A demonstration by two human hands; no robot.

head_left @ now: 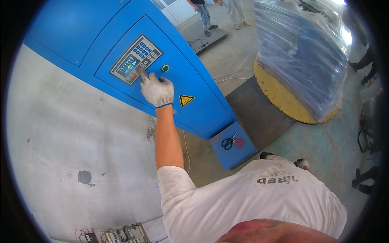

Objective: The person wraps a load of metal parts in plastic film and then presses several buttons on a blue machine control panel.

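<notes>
My left hand (pixel 158 89), in a whitish knitted work glove with a blue cuff, reaches up to a control panel (pixel 135 60) on a tall blue cabinet (pixel 194 85). Its index finger is stretched out and touches the lower keys beside a lit screen (pixel 129 65); the other fingers are partly curled, with nothing held. A round green button (pixel 165 68) lies just right of the panel, above a yellow warning triangle (pixel 187 100). Down beside my body, my gloved right hand (pixel 301 163) shows only in small part past the shirt, its fingers mostly hidden.
Scissors with black handles (pixel 228 142) and red-handled ones (pixel 238 142) lie on the cabinet's blue base (pixel 231 156). A film-wrapped load (pixel 302 52) stands on a round yellow turntable (pixel 279 91). Exposed wiring (pixel 121 235) sits at lower left. Several people stand around.
</notes>
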